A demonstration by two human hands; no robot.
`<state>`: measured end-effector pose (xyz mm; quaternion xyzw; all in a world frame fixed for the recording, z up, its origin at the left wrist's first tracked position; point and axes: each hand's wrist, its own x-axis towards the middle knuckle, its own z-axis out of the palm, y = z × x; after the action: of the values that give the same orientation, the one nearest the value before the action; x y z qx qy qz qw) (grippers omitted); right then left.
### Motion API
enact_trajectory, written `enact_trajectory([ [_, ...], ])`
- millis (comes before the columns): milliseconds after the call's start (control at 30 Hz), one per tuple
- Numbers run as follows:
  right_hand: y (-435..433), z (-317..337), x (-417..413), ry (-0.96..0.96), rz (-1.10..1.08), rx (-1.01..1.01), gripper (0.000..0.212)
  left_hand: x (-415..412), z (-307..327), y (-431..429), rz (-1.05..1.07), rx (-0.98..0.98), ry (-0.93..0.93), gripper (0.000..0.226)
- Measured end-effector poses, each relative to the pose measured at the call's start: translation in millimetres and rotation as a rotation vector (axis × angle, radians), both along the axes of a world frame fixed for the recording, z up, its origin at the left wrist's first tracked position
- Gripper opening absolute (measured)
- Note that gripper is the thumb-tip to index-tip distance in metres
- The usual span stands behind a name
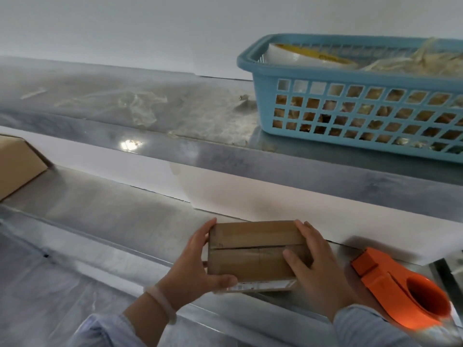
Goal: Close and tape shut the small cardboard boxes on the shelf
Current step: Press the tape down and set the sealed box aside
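Soft, hazy light; glare on upper shelf (130, 144).

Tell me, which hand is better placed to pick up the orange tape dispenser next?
Probably the right hand: the orange tape dispenser lies just right of it, while the left hand grips the opposite end of the cardboard box.

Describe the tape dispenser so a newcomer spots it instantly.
Find the lower steel shelf, where a small cardboard box is held. Just right of the right hand lies the tape dispenser: the only bright orange thing, with a round hollow core.
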<state>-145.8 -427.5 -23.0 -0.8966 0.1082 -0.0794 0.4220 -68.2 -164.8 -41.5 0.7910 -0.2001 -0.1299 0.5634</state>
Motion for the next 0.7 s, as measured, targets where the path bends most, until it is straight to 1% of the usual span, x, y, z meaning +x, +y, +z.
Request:
enact_trajectory([
  [167,27,11,18,-0.053,0.163,-0.117,0.063,-7,12,47,0.186,-0.061,0.040,0.116],
  [233,47,15,29,-0.060,0.244,-0.126,0.061,-14,16,68,0.270,-0.075,0.042,0.116],
  [300,72,18,41,-0.071,0.323,-0.120,0.058,-19,18,90,0.363,-0.064,0.026,0.116],
  [367,100,21,54,-0.124,0.381,-0.111,0.054,-20,19,116,0.460,-0.047,-0.005,0.116],
  [500,163,27,76,-0.184,0.476,-0.141,0.057,-13,23,174,0.635,0.021,-0.011,0.115],
  [600,215,33,97,-0.221,0.545,-0.232,0.063,-6,24,220,0.736,0.023,-0.015,0.117],
  [700,276,32,123,-0.274,0.586,-0.383,0.062,0,25,268,0.797,0.009,-0.005,0.123],
])
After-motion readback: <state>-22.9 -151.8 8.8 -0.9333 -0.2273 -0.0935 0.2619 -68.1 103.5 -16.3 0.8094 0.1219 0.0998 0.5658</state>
